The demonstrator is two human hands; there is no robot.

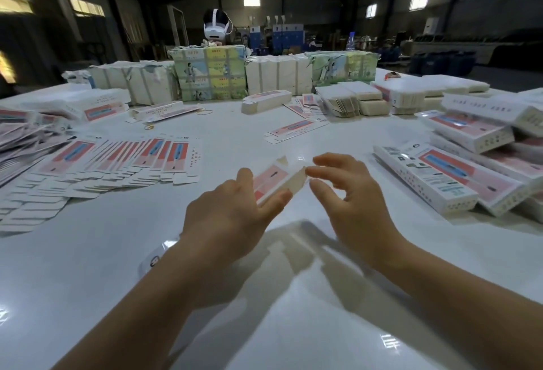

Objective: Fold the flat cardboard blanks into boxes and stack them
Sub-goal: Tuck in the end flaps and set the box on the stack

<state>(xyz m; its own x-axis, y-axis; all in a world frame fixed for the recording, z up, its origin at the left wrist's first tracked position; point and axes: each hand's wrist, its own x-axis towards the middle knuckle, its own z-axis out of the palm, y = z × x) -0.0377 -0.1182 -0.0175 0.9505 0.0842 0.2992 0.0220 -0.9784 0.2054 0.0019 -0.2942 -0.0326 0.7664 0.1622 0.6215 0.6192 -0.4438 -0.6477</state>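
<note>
At frame centre, above the counter [264, 296], one half-formed box [279, 178] is held up: thin printed card, judged light, springy and easily creased, best held by its long edges near the open end. The left hand [235, 208] grips it with fingers beneath and thumb on top; the right hand [349, 190] pinches its end flap. A fan of flat blanks [117, 161], too overlapped to count, lies mid-left; about four finished boxes [458, 175] are stacked at right.
</note>
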